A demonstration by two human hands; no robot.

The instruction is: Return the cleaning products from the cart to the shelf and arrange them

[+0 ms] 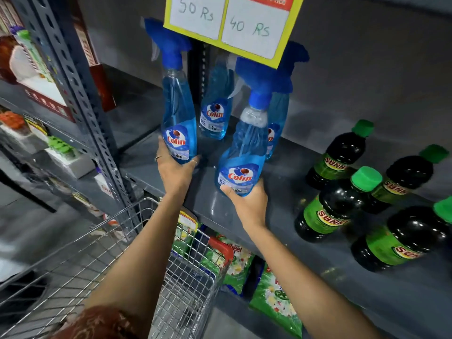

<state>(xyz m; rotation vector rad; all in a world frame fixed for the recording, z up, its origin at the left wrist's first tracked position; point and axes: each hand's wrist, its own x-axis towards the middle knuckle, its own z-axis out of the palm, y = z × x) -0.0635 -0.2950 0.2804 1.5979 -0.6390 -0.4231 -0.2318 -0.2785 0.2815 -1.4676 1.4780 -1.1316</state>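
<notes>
My left hand (174,170) grips the base of a blue Colin spray bottle (178,111) held upright at the left of the grey shelf (281,192). My right hand (247,204) holds a second Colin spray bottle (244,152) by its base, just over the shelf's front part. Two more Colin bottles stand behind on the shelf: one (215,113) at the back middle, another (278,118) partly hidden behind the bottle in my right hand. The wire cart (105,243) sits below my arms and looks empty.
Several dark bottles with green caps (340,204) stand on the shelf's right side. A yellow price sign (232,23) hangs above the sprays. Green detergent packs (274,297) fill the shelf below. A perforated steel upright (80,99) borders the left, with boxed goods beyond it.
</notes>
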